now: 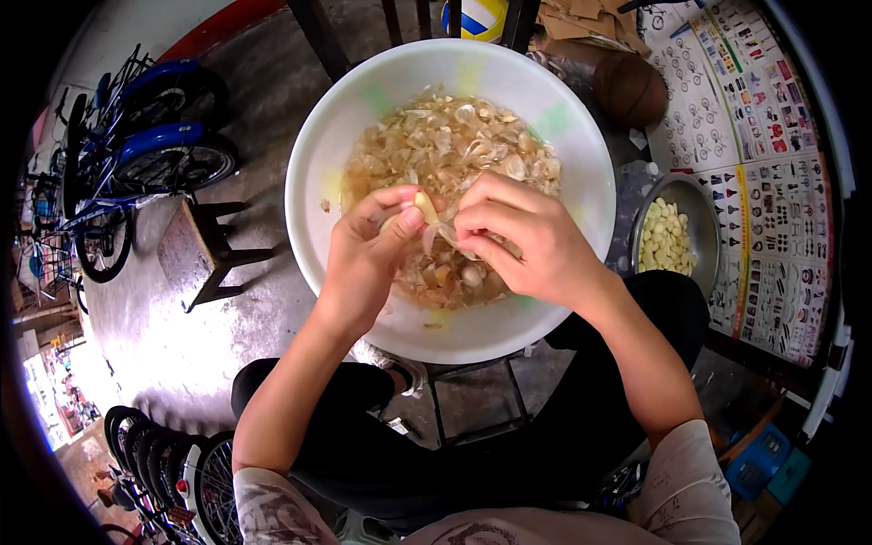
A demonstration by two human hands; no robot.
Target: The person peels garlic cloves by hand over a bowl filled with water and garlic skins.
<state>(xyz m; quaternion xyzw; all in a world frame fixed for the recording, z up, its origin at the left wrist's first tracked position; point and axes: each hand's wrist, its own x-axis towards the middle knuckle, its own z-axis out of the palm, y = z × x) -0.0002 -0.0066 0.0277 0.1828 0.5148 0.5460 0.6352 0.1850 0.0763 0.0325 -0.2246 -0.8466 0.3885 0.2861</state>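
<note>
My left hand (377,241) pinches a pale yellow garlic clove (426,207) between thumb and fingers. Papery garlic skin (443,234) hangs from the clove, and the bent fingers of my right hand (522,234) are closed on it. Both hands are above a large white basin (313,186), apart from its rim. Inside the basin lie many brownish garlic skins (472,136) in water, with some cloves among them. To the right, a metal bowl (711,218) holds several peeled garlic cloves (666,238).
A wooden stool (195,245) stands left of the basin. Bicycles (136,154) are parked farther left, with more wheels (213,481) at lower left. A yellow, blue and white ball (477,18) and a brown ball (629,89) lie beyond. Printed posters (772,227) line the right side.
</note>
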